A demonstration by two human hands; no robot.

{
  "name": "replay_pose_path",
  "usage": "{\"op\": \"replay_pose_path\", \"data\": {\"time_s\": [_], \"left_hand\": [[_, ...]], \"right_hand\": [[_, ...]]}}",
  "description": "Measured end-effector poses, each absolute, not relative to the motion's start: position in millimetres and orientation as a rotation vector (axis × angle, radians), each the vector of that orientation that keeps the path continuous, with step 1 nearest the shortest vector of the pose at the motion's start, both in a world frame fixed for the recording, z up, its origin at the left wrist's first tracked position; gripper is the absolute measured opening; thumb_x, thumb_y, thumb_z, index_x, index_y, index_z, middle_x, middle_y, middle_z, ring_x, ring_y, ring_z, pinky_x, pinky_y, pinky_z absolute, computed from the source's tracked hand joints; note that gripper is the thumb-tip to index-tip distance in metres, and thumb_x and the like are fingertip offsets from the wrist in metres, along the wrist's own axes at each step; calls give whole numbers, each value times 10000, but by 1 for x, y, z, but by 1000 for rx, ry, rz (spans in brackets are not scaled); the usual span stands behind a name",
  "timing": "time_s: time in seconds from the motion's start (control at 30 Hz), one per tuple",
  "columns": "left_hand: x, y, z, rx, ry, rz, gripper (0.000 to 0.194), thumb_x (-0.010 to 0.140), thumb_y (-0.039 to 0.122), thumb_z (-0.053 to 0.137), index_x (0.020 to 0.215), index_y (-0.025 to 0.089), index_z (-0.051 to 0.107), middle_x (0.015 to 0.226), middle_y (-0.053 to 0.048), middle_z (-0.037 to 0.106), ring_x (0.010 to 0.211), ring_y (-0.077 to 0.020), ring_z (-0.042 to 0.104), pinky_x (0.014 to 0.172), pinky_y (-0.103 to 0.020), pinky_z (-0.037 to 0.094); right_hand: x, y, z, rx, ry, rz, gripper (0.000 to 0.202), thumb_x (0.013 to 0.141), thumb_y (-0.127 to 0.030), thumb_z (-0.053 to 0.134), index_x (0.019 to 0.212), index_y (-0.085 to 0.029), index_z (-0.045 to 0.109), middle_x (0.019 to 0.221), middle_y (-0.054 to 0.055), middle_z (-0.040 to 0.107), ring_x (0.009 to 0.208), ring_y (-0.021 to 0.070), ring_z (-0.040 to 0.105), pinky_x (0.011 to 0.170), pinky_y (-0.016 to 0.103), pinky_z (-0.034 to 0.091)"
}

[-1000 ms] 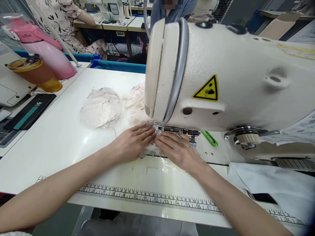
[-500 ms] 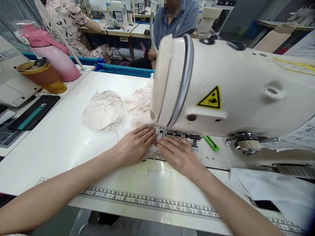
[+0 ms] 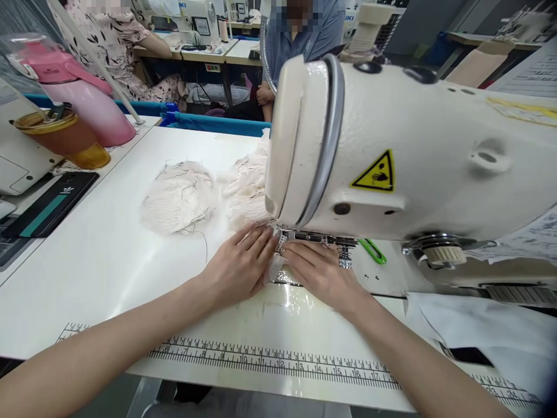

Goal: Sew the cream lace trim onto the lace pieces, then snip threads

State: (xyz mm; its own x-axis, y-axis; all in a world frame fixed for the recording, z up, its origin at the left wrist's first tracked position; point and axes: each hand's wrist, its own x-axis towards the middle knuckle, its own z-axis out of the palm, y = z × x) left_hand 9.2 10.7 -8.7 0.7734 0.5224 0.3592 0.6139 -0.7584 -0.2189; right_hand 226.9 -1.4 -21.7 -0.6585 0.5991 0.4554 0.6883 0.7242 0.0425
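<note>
The left hand and right hand edge slightly apart, flat-fingered over sheer whitish fabric below the cream metal sewing machine, seemingly steadying the cloth, any pinch hidden.

Wearer's hands: two; gathered fabric heaps: two.

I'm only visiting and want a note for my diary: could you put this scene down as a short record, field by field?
Left hand: palm down, fingers on pale cloth
Right hand: palm down, fingertips close to the left hand's
Machine: white sewing machine, yellow warning sign
Under its arm: green tool
Left of machine: pale bundle, loose threads on it
Far left: pink bottle, brown cup
Table's near edge: printed ruler
</note>
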Motion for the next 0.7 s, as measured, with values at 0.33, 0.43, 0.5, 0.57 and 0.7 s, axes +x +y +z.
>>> {"op": "replay_pose_path", "data": {"time_s": [0.33,0.43,0.5,0.57,0.7], "left_hand": [[9,8,-8,-2677,-903,-325,462,959,332,363,1272,63,571,1271,-190,608,1169,-300,594,1076,-460,359],[8,8,-7,-2704,-904,-316,465,956,340,379,1286,66,558,1281,-207,595,1171,-314,591,1074,-475,353],[9,8,-6,-2718,-911,-314,460,951,341,395,1298,81,547,1294,-199,589,1190,-314,577,1086,-483,338],[9,9,-6,-2723,-924,-311,459,947,351,409,1308,100,538,1303,-185,586,1203,-311,567,1094,-490,329],[10,10,-6,-2703,-937,-293,450,943,357,419,1306,120,540,1294,-172,598,1194,-301,576,1083,-493,350]], "right_hand": [[231,2,-22,-959,-2471,-320,199,902,-98,524,1026,-142,673,1068,58,723,968,148,666,779,273,538],[233,3,-19,-967,-2468,-332,205,903,-98,513,1018,-144,677,1072,57,725,934,152,672,744,279,534],[233,4,-18,-965,-2466,-347,219,911,-100,491,1018,-141,678,1073,60,726,923,156,672,739,284,524],[233,3,-16,-998,-2451,-323,226,919,-114,477,1006,-158,681,1045,50,733,875,152,672,715,286,508],[230,3,-11,-1108,-2390,-273,195,914,-147,503,981,-190,682,970,28,746,751,138,660,647,289,476]]}}
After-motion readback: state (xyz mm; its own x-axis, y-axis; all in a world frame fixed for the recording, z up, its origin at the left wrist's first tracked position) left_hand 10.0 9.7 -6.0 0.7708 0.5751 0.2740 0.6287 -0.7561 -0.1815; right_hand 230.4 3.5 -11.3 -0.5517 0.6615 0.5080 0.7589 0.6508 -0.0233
